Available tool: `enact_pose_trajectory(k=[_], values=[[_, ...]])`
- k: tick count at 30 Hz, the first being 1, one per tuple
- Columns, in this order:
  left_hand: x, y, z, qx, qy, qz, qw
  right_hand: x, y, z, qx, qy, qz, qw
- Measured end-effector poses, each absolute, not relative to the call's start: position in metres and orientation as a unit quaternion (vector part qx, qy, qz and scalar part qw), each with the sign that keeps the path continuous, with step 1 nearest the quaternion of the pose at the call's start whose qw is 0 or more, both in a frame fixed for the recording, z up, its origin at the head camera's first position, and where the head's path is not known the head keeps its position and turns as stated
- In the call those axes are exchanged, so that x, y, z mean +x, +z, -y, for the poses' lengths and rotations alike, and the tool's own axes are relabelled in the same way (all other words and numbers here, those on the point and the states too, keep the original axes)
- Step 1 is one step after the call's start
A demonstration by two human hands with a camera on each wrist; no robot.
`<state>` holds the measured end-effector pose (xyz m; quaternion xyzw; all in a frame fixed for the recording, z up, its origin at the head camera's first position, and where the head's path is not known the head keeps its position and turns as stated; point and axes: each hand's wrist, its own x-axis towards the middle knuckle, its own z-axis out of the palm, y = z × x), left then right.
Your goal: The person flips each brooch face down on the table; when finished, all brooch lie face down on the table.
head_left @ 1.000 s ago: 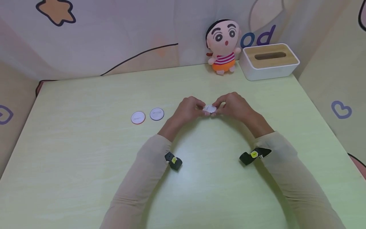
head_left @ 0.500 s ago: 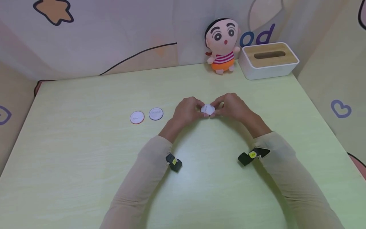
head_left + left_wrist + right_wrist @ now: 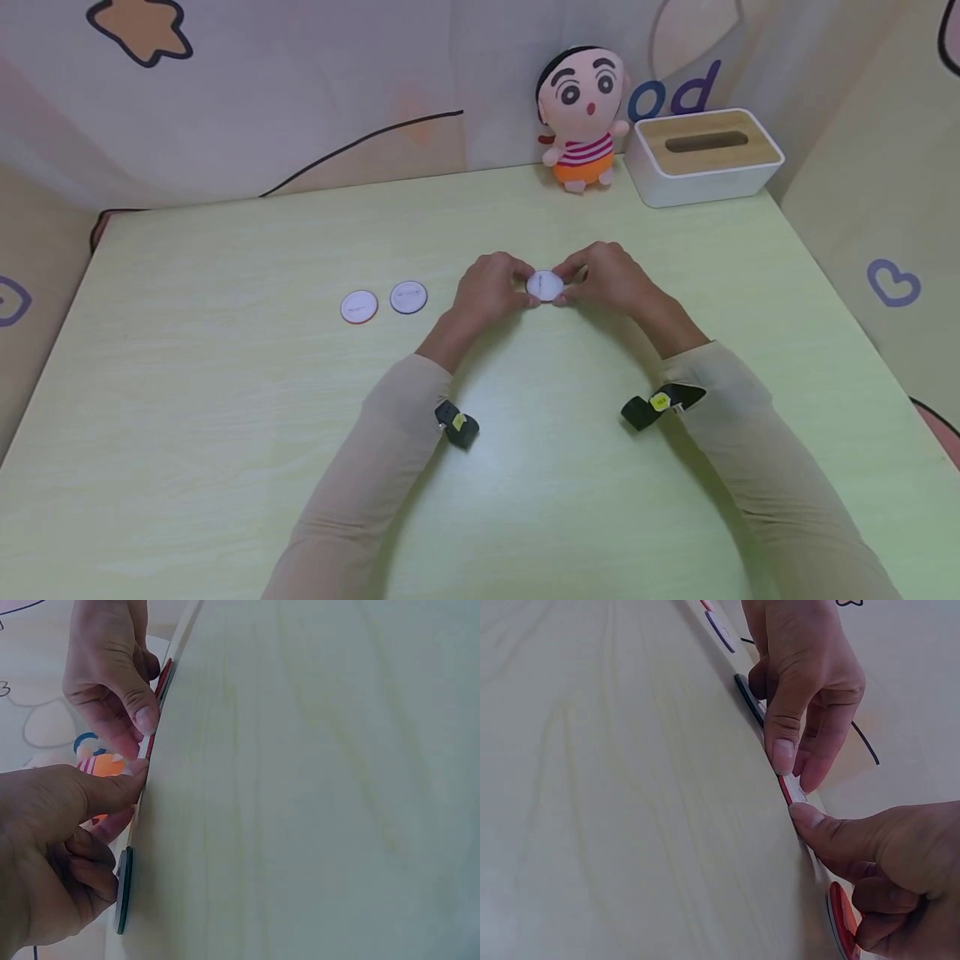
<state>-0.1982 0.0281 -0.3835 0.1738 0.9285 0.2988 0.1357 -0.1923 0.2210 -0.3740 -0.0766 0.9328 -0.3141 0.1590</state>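
Observation:
A small round disc [image 3: 544, 286] with a white upper face lies between my two hands, close over the table; its edge shows red in the right wrist view. My left hand [image 3: 491, 287] pinches it from the left with thumb and fingertips. From the other side, my right hand [image 3: 609, 279] pinches its opposite rim. Beside the left hand's curled fingers is a dark green disc [image 3: 124, 892]. A red disc [image 3: 843, 919] sits at the curled fingers of the right hand. Both of these are hidden under the hands in the head view.
Left of the hands, a purple-edged white disc [image 3: 408, 297] and a red-edged one [image 3: 359, 307] lie flat on the pale table [image 3: 225, 400]. At the back stand a plush doll [image 3: 581, 121] and a white tissue box [image 3: 705, 158] with a wooden lid, against a printed cloth.
The pinched disc was tilted and partly covered by fingers; now it lies flatter, its white face turned up. Both hands have shifted very slightly left with it.

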Motion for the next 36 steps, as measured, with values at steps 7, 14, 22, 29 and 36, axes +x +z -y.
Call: enact_pose_trajectory(k=[7,14,22,29,36], values=[[-0.198,-0.383,-0.028,0.169,0.299,-0.930,0.132,-0.193,-0.374,-0.221,-0.072,-0.313,-0.933,0.163],[-0.197,-0.384,-0.028,0.166,0.303,-0.929,0.135,-0.194,-0.373,-0.221,-0.064,-0.312,-0.932,0.176],[-0.196,-0.384,-0.028,0.159,0.310,-0.927,0.137,-0.194,-0.371,-0.220,-0.065,-0.311,-0.930,0.186],[-0.193,-0.383,-0.029,0.148,0.301,-0.934,0.122,-0.193,-0.370,-0.221,-0.086,-0.291,-0.937,0.174],[-0.176,-0.380,-0.037,0.164,0.295,-0.938,0.080,-0.189,-0.374,-0.230,-0.116,-0.275,-0.947,0.121]])
